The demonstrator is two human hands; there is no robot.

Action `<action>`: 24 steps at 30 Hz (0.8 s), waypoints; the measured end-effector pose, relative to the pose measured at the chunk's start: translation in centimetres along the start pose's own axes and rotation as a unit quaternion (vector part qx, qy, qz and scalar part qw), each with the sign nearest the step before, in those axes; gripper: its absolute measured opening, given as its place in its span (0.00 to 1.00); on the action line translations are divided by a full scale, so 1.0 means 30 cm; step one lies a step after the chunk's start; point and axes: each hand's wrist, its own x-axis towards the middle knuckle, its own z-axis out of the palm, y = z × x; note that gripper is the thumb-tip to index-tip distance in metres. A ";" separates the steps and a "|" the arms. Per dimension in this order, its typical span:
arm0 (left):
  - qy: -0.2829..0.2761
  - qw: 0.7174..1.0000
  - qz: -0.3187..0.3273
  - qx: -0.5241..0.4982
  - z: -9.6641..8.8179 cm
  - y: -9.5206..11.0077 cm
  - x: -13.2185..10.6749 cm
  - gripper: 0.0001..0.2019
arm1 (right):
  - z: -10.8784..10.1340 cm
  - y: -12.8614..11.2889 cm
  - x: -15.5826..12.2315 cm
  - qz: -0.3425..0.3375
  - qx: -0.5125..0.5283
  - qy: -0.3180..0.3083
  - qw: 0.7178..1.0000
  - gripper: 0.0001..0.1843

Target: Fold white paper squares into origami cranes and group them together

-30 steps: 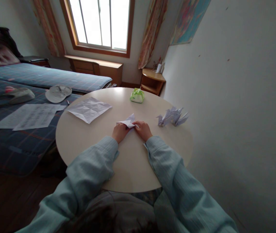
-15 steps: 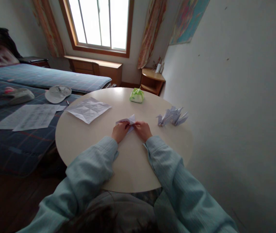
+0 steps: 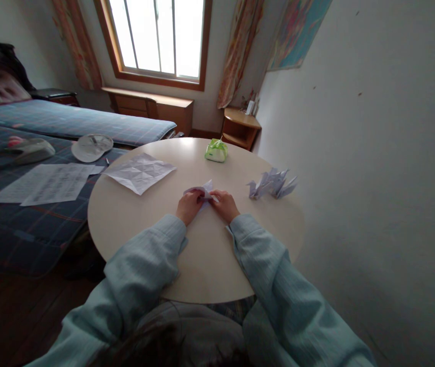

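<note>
A partly folded sheet of white paper (image 3: 206, 187) is between my hands over the middle of the round table (image 3: 209, 255). My left hand (image 3: 190, 205) is closed on its left side, fingers curled over the folds. From the right, my right hand (image 3: 224, 205) pinches the paper near its lower middle with thumb and fingertips. One pointed corner sticks up beyond the fingers, and the hands cover much of the rest. Several folded paper cranes (image 3: 273, 183) stand close together to the right. At the left lies a creased, unfolded paper sheet (image 3: 141, 172).
A green tissue pack (image 3: 216, 150) sits near the table's far edge. On the bed (image 3: 22, 229) at the left are printed sheets (image 3: 54, 183), a white cap (image 3: 92, 147) and a pen (image 3: 107, 162). A white wall (image 3: 374, 178) runs along the right.
My right fingers have shifted slightly on the paper, and a little more of its right fold shows. Both hands stay in nearly the same place.
</note>
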 end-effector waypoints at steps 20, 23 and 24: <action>0.246 0.966 -0.074 -0.021 -0.013 -0.014 0.013 0.18 | 0.004 0.009 0.005 0.002 0.008 -0.007 1.000 0.13; 0.169 0.983 -0.056 -0.047 -0.007 -0.017 0.012 0.20 | 0.008 0.017 0.007 0.007 0.016 0.003 1.000 0.16; 0.127 0.989 -0.051 -0.056 -0.003 -0.018 0.011 0.19 | 0.009 0.018 0.007 0.007 0.018 0.007 1.000 0.17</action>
